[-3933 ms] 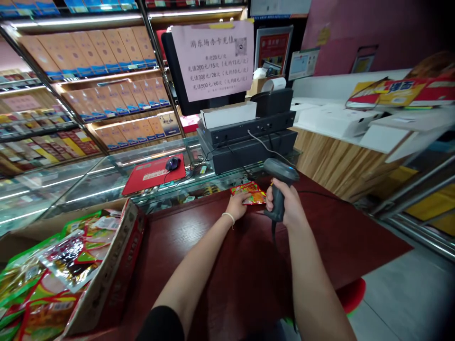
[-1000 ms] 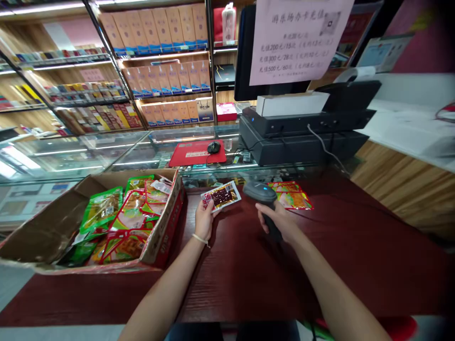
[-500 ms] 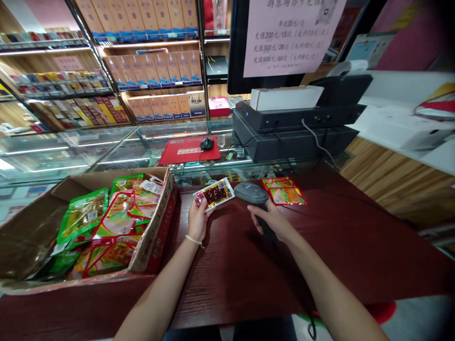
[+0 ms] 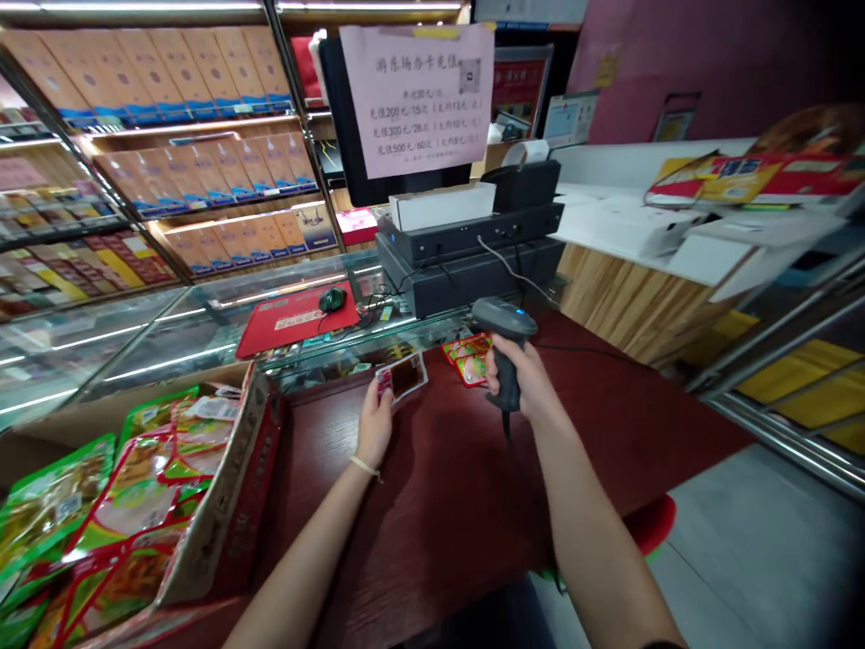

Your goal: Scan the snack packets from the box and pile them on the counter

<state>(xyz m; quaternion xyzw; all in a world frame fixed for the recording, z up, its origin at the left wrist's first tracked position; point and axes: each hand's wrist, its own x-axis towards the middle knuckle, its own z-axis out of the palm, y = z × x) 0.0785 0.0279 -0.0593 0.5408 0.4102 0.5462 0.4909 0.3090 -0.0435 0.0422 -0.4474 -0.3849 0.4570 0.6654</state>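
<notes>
My left hand point(image 4: 376, 422) pinches a small snack packet point(image 4: 406, 377) by its near left end; the packet has a dark brown middle and a pale border. In my right hand point(image 4: 520, 379) is a dark grey barcode scanner point(image 4: 504, 317), fingers wrapped round its handle, with a small blue light showing on top. The scanner is held up to the right of the packet, apart from it. Behind the scanner, red-edged snack packets point(image 4: 466, 359) lie on the dark red table point(image 4: 432, 505), partly hidden by it.
At the left stands an open cardboard box point(image 4: 233, 505) of green- and red-edged snack packets. A red mouse mat point(image 4: 290, 323) with a black mouse point(image 4: 332, 299) lies on the glass counter. Beyond are a monitor with a paper notice point(image 4: 423, 99) and a black cash drawer point(image 4: 473, 275).
My view has swung to the right. The scanner has been lifted and moved right, away from the packet, and its blue light now shows. My left hand keeps hold of the packet.
</notes>
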